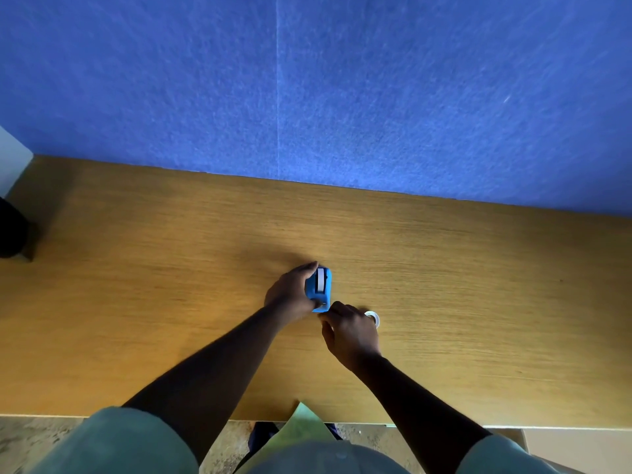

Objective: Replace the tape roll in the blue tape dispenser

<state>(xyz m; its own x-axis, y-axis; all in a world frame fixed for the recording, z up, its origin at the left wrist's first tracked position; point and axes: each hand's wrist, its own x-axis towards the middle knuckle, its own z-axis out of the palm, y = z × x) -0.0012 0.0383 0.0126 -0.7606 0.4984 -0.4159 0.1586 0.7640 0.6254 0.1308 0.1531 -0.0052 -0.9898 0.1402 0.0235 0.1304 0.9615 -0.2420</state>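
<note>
The blue tape dispenser [319,289] stands on the wooden desk [478,268] near its middle, with a white tape roll showing in its top slot. My left hand [290,294] wraps around the dispenser's left side, fingers curled over its far end. My right hand [349,331] sits just below the dispenser's near end, fingers closed and pinched at its cutter end; what they pinch is too small to tell. A second white tape roll [373,317] lies flat on the desk, partly hidden behind my right hand.
A blue felt partition [307,90] rises along the desk's far edge. A dark object [12,230] sits at the desk's left end. The near desk edge runs just above my lap, where a green sheet [302,422] pokes up.
</note>
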